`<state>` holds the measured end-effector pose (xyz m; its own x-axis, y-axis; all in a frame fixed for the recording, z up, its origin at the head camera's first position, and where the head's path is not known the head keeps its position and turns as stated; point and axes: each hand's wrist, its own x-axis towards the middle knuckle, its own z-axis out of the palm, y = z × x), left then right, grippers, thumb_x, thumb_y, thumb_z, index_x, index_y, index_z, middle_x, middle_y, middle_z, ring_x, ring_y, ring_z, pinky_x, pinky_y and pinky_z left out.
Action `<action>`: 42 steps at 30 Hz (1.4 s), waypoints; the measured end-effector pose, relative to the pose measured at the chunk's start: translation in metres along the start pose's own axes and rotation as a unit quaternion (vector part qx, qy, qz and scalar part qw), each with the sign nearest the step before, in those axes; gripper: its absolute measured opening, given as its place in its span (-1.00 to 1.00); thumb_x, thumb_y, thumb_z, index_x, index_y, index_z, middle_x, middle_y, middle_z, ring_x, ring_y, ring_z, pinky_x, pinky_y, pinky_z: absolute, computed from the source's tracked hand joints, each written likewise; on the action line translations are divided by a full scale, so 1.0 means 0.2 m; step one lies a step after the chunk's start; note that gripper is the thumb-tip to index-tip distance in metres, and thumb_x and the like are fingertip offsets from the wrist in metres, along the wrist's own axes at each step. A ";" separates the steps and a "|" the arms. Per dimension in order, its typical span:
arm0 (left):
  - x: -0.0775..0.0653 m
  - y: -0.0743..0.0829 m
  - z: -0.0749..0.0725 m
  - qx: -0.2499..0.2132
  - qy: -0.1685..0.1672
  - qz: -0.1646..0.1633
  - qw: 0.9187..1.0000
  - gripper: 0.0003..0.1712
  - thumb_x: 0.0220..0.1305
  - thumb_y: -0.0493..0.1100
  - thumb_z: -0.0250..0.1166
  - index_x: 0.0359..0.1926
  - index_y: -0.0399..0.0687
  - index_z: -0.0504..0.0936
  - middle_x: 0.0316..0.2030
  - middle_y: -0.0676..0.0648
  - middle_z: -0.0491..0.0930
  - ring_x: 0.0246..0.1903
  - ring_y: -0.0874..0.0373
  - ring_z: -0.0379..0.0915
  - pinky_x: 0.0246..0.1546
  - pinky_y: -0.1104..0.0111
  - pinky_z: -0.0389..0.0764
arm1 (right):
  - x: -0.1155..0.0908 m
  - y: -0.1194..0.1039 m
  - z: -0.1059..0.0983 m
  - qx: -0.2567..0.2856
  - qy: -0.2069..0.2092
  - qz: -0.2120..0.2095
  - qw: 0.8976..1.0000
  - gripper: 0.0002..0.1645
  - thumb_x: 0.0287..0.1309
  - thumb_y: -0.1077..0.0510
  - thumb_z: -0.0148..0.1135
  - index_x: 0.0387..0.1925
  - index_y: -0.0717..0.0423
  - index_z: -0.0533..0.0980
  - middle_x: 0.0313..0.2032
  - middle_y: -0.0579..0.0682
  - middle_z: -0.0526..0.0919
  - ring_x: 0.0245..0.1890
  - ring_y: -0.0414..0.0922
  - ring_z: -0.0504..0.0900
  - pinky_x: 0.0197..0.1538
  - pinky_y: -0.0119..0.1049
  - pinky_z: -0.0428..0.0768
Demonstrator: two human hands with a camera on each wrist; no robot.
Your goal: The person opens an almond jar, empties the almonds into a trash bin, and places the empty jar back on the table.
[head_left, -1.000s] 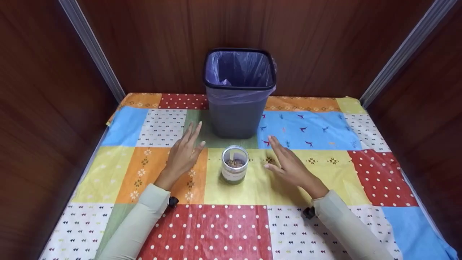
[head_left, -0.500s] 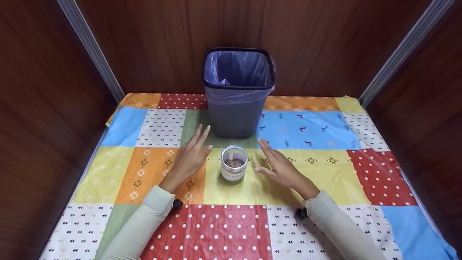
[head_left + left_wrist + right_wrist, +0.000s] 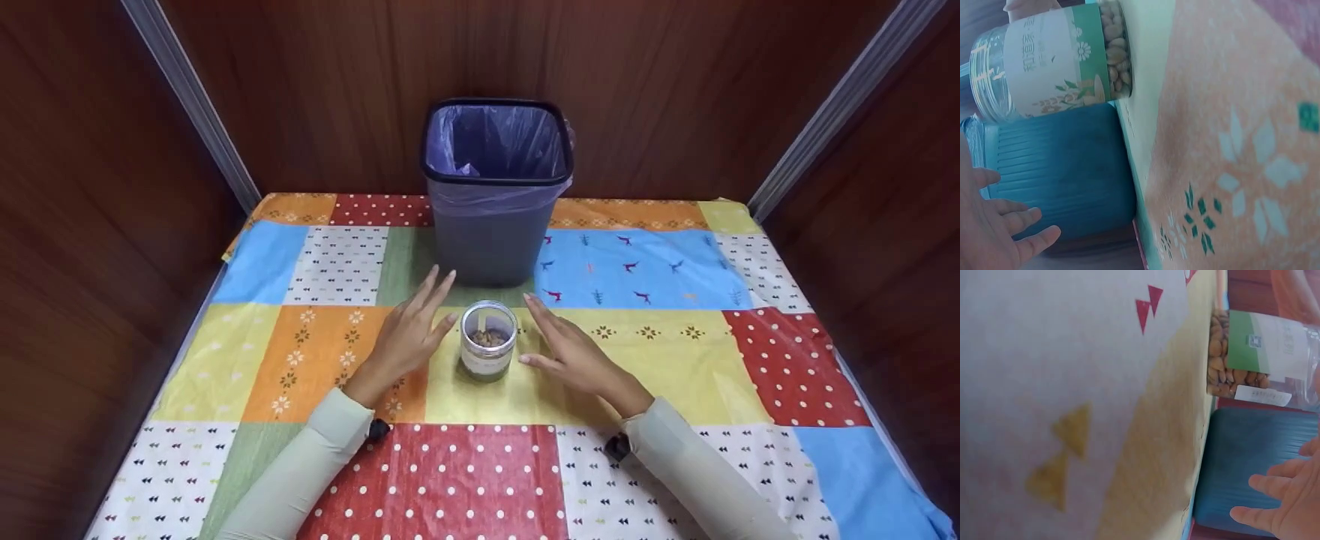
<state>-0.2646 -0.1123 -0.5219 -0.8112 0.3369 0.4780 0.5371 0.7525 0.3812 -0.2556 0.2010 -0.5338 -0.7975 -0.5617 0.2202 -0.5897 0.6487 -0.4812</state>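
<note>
A clear jar (image 3: pixel 486 366) with a white and green label stands upright on the tablecloth, brown nuts showing through its round top. Both wrist views show the nuts, which look like almonds, filling the bottom of the jar (image 3: pixel 1044 62). My left hand (image 3: pixel 409 337) is just left of it, fingers spread and stretched forward, thumb tip close to the jar's side. On the other side my right hand (image 3: pixel 577 356) is held with straight fingers, its thumb pointing at the jar. A small gap shows between each hand and the jar in the head view.
Behind the jar stands a dark grey bin (image 3: pixel 487 244) with a purple plastic liner (image 3: pixel 517 139) folded over its rim. A patchwork tablecloth (image 3: pixel 450 480) covers the table. Dark wood panels (image 3: pixel 315 90) enclose the back and both sides.
Both hands have moved inward toward the jar, the left one rightward and the right one leftward. The jar and the bin have stayed in place.
</note>
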 end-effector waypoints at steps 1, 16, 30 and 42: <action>0.00 0.01 0.00 -0.002 -0.001 0.002 1.000 -0.26 0.53 0.18 0.05 0.61 0.18 0.11 0.58 -0.12 0.01 0.22 -0.27 0.48 -0.13 -0.05 0.66 | 0.00 0.00 0.00 0.000 -0.002 0.000 1.000 0.13 0.34 -0.22 0.26 0.64 -0.08 -0.20 0.61 -0.06 -0.15 0.52 0.16 0.12 0.47 0.19 0.15; -0.02 0.10 0.04 -0.002 -0.021 0.020 1.000 -0.21 0.46 0.13 0.19 0.60 0.21 0.14 0.55 -0.18 0.11 0.33 -0.21 0.37 0.11 -0.16 0.55 | 0.00 -0.04 0.05 0.008 -0.017 -0.013 1.000 0.13 0.32 -0.39 0.14 0.64 -0.23 -0.25 0.59 0.06 -0.04 0.48 0.19 0.20 0.44 0.26 0.18; -0.05 0.12 0.04 -0.014 -0.056 0.036 0.998 0.02 0.34 0.54 -0.01 0.62 0.18 0.02 0.55 -0.14 0.12 0.33 -0.22 0.37 0.09 -0.09 0.59 | 0.02 -0.08 0.07 -0.011 -0.018 -0.025 0.999 0.13 0.32 -0.40 0.13 0.64 -0.11 -0.18 0.46 0.23 0.27 0.38 0.23 0.37 0.41 0.21 0.27; -0.06 0.15 0.08 -0.069 -0.091 0.034 0.993 0.09 0.22 0.39 0.32 0.61 0.13 0.09 0.53 -0.10 0.17 0.25 -0.17 0.48 0.04 0.10 0.65 | 0.01 -0.10 0.06 0.009 -0.026 -0.010 1.000 0.11 0.31 -0.43 0.10 0.64 -0.21 -0.18 0.46 0.19 0.28 0.36 0.23 0.40 0.38 0.17 0.33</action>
<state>-0.2418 -0.0856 -0.5288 -0.7931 0.4907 0.3608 0.6090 0.6442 0.4627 -0.2439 0.1816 -0.5342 -0.7783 -0.5999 0.1854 -0.6020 0.6289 -0.4919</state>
